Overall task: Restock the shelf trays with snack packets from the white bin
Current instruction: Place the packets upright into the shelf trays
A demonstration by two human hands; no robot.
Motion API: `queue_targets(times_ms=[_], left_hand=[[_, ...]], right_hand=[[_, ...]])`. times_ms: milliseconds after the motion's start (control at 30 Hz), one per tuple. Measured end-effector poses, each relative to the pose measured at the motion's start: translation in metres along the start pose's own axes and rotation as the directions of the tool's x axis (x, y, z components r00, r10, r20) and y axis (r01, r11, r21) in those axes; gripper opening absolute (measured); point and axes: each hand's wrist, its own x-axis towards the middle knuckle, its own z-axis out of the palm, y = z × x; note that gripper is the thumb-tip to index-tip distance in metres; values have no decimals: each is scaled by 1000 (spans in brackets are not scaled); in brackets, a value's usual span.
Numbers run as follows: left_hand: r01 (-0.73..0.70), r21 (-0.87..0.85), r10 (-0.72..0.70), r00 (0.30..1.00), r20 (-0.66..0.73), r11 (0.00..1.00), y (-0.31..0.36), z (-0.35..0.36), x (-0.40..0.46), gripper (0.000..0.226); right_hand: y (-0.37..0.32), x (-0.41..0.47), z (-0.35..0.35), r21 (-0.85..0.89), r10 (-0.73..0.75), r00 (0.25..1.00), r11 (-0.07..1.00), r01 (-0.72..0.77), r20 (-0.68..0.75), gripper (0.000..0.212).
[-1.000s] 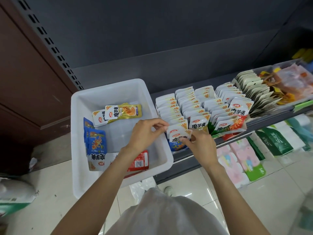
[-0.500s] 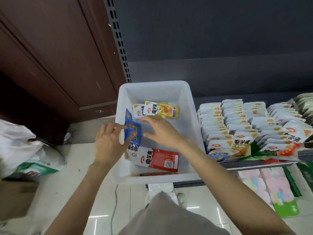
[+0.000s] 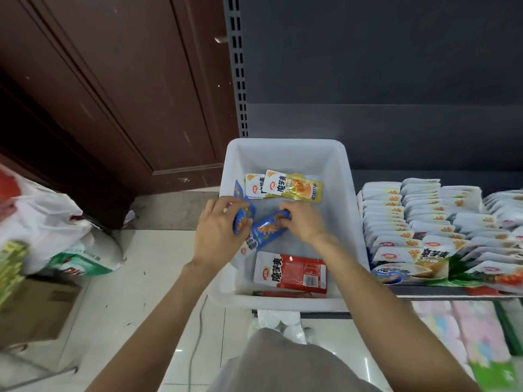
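Observation:
The white bin (image 3: 351, 210) sits on the shelf's left end. Both my hands are inside it. My left hand (image 3: 219, 232) grips blue snack packets (image 3: 244, 215) at the bin's left wall. My right hand (image 3: 304, 223) pinches the top of another blue packet (image 3: 267, 230) that lies tilted between the hands. Two yellow packets (image 3: 294, 188) lie at the back of the bin and a red packet (image 3: 291, 271) at the front. The shelf trays (image 3: 418, 222) to the right hold rows of white-topped packets.
A dark wooden door (image 3: 113, 94) and the perforated shelf upright (image 3: 239, 66) stand behind the bin. White plastic bags (image 3: 56, 230) and a cardboard box (image 3: 34, 309) lie on the tiled floor at left. Pink packs (image 3: 467, 329) fill the lower shelf.
My view has swung left from the trays to the bin. Both hands left the tray, reached into the bin and have closed on the blue packets.

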Motion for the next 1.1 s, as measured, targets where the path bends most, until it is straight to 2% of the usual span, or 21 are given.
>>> queue_targets(times_ms=[67, 100, 167, 200, 267, 300, 333, 367, 400, 433, 467, 533, 567, 600, 700, 767, 867, 933, 1000, 1100], left_hand=[[162, -317, -176, 984, -17, 935, 12, 0, 1, 29], [258, -480, -292, 956, 3, 838, 22, 0, 2, 30], [407, -726, -485, 867, 116, 554, 45, 0, 3, 32], [458, -798, -533, 820, 208, 393, 56, 2, 5, 32], [546, -832, -472, 761, 445, 96, 75, 5, 9, 31], [576, -817, -397, 752, 527, 7, 83, 7, 11, 29], [585, -810, -332, 756, 564, -42, 91, 8, 12, 25], [569, -820, -303, 774, 557, -53, 98, 9, 13, 17], [535, -844, -300, 801, 519, -32, 105, 9, 14, 10], [495, -868, -300, 834, 463, 34, 112, 8, 15, 8], [460, -880, -283, 865, 414, 119, 118, 7, 16, 8], [403, -868, -202, 912, 356, 290, 129, 5, 17, 9], [369, -855, -139, 929, 342, 364, 135, 4, 18, 10], [323, -845, -57, 942, 331, 427, 143, 2, 17, 10], [130, -799, 190, 937, 293, 588, 175, -2, 11, 7], [20, -782, 290, 923, 254, 623, 196, 2, 8, 13], [-129, -739, 426, 876, 228, 661, 211, 16, 7, 14], [-277, -617, 492, 845, 208, 736, 204, 29, 8, 22], [-425, -450, 546, 819, 180, 786, 190, 43, 10, 29], [-510, -310, 580, 789, 204, 803, 177, 58, 8, 33]], right_hand=[[4, -27, -22, -23, 51, 975, 998, -57, -216, 12], [6, -41, -31, 8, 58, 944, 998, -59, -324, 12], [8, -66, -42, 270, 167, 882, 962, -48, -440, 7], [7, -77, -47, 469, 251, 870, 883, -25, -425, 13], [3, -94, -53, 786, 365, 877, 617, 22, -311, 21], [0, -102, -56, 864, 386, 889, 503, 22, -247, 21], [-1, -108, -58, 903, 385, 901, 430, 16, -199, 19], [-2, -115, -59, 916, 374, 912, 401, 5, -169, 16], [-2, -122, -60, 915, 363, 917, 405, 5, -166, 14], [0, -129, -59, 885, 361, 912, 465, 4, -194, 11], [5, -136, -58, 806, 352, 900, 592, -2, -257, 9], [14, -151, -64, 516, 269, 876, 856, -27, -400, 24], [17, -160, -72, 428, 225, 857, 904, -6, -464, 30], [17, -169, -82, 435, 216, 835, 900, 30, -506, 29], [21, -194, -108, 531, 257, 775, 839, 116, -577, 7], [36, -209, -118, 565, 302, 738, 815, 129, -604, 8], [67, -228, -120, 567, 361, 726, 823, 48, -585, 7], [92, -241, -112, 540, 424, 714, 838, -77, -557, 14], [110, -251, -103, 640, 526, 686, 760, -114, -503, 11], [111, -254, -94, 818, 572, 709, 575, 11, -412, 9]])
